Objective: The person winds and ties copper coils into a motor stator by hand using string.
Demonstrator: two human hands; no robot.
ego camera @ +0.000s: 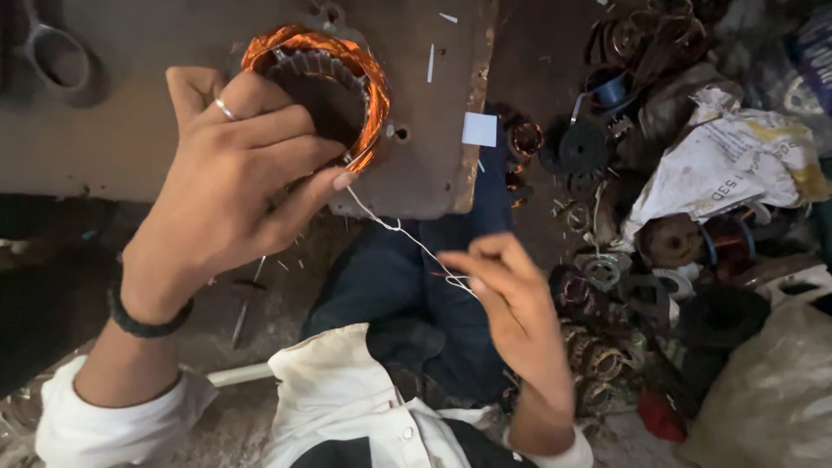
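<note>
The stator [319, 82], a ring of steel laminations wrapped in copper-coloured winding, lies flat on the worn metal plate [121, 130] that serves as the worktop, close to the plate's right edge and near its far edge. The stator's bore opens straight up toward the camera, so its axis stands roughly upright to the plate.

The left hand [234, 173] rests over the near-left side of the stator, fingers curled closed against the winding, with a ring on one finger. A thin white thread [400, 229] leaves the winding beside that hand's fingertips. The thread's long axis runs diagonally, from the stator down past the plate's near-right corner toward the person's lap.

The right hand [511, 303] pinches the lower end of the thread between thumb and fingertips, holding it taut; this hand is well apart from the stator.

Past the plate's right edge lies a heap of scrap coils [607, 260] and a crumpled white bag [728, 165].
</note>
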